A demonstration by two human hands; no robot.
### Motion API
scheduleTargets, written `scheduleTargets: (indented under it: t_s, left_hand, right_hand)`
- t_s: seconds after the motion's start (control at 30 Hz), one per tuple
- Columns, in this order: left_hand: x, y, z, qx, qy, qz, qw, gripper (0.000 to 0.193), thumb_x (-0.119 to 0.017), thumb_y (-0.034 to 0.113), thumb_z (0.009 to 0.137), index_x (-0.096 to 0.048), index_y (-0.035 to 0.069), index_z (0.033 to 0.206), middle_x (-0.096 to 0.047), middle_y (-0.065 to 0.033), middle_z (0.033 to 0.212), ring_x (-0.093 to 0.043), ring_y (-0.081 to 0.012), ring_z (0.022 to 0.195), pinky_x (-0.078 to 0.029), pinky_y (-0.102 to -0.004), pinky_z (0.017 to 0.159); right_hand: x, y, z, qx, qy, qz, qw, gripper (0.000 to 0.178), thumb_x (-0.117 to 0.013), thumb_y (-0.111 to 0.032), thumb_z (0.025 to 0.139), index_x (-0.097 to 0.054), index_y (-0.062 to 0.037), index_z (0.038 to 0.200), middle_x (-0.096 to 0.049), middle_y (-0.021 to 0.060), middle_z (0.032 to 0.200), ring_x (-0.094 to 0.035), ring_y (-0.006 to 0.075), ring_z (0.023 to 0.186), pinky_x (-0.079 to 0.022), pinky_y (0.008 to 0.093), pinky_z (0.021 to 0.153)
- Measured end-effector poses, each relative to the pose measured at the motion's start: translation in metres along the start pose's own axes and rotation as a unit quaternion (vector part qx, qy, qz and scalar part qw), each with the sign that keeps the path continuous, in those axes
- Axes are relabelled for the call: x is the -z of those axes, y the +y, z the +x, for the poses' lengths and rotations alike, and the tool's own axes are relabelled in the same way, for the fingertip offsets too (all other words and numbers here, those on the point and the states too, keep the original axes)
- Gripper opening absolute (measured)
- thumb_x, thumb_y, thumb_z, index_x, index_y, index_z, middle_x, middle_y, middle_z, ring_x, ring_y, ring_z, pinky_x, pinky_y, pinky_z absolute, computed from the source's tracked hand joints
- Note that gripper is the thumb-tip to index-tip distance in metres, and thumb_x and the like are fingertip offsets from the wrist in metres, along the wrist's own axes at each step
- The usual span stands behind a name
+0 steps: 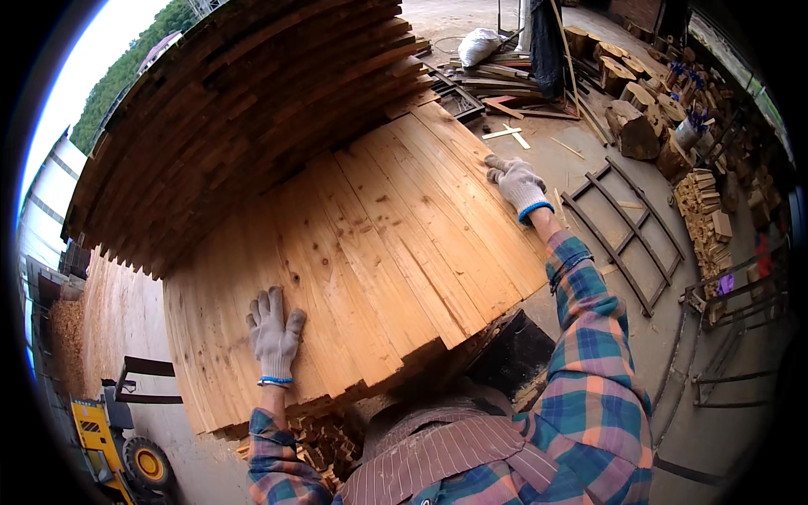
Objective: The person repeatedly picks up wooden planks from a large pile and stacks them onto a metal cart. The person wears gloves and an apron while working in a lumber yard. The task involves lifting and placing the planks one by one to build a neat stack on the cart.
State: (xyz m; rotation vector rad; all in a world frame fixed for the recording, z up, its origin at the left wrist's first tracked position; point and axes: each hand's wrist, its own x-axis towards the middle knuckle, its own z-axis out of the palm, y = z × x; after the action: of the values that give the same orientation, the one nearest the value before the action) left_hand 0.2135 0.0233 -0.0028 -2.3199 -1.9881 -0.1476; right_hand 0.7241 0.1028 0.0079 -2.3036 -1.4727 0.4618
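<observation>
Timber yard or open-air woodworking site, part ringed by sky and a green hillside [108,88]. Evidence: close-laid planks [379,244] beside a tall stack of sawn boards [252,93], cut log rounds [633,128], a scrap-wood pile [505,82] and a heap of wood chips [66,332]. Also: yellow wheeled heavy machine [88,417], dark slatted frame [633,229], hard grey floor [656,337].

Soft daylight; sky [118,34] near-white; edges fisheye-bent, corners black.
</observation>
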Motion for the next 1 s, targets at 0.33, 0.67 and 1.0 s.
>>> scheduleTargets:
  t_s: [0.33, 0.67, 1.0]
  left_hand:
    - [0.027, 0.112, -0.101, -0.174, 0.017, -0.201, 0.964, 0.084, -0.056, 0.066, 0.086, -0.047, 0.005, 0.142, -0.05, -0.0234, 0.14, -0.046, -0.0437, 0.13, -0.034, -0.051, 0.111]
    - [0.02, 0.112, -0.078, -0.202, -0.033, -0.063, 0.977, 0.09, -0.071, 0.059, 0.073, -0.045, 0.004, 0.14, -0.046, -0.0199, 0.14, -0.04, -0.0405, 0.132, -0.03, -0.051, 0.113]
    - [0.0, 0.126, -0.081, -0.198, 0.067, -0.03, 0.977, 0.078, -0.061, 0.057, 0.085, -0.049, 0.003, 0.139, -0.051, -0.0224, 0.14, -0.045, -0.0419, 0.132, -0.029, -0.0504, 0.115]
  right_hand:
    - [-0.05, -0.033, -0.242, 0.396, 0.214, -0.084, 0.889, 0.065, -0.051, -0.065, 0.089, -0.063, -0.0092, 0.12, -0.061, 0.0161, 0.113, -0.056, 0.0357, 0.109, -0.04, 0.0532, 0.098]
    - [-0.063, -0.058, -0.218, 0.386, 0.153, -0.056, 0.908, 0.06, -0.069, -0.048, 0.079, -0.059, -0.0092, 0.123, -0.057, 0.0174, 0.125, -0.05, 0.0352, 0.121, -0.031, 0.0533, 0.106]
    - [-0.075, -0.05, -0.216, 0.38, 0.307, 0.0, 0.873, 0.052, -0.069, -0.049, 0.075, -0.065, -0.0058, 0.103, -0.063, 0.0093, 0.099, -0.056, 0.0248, 0.099, -0.039, 0.0422, 0.089]
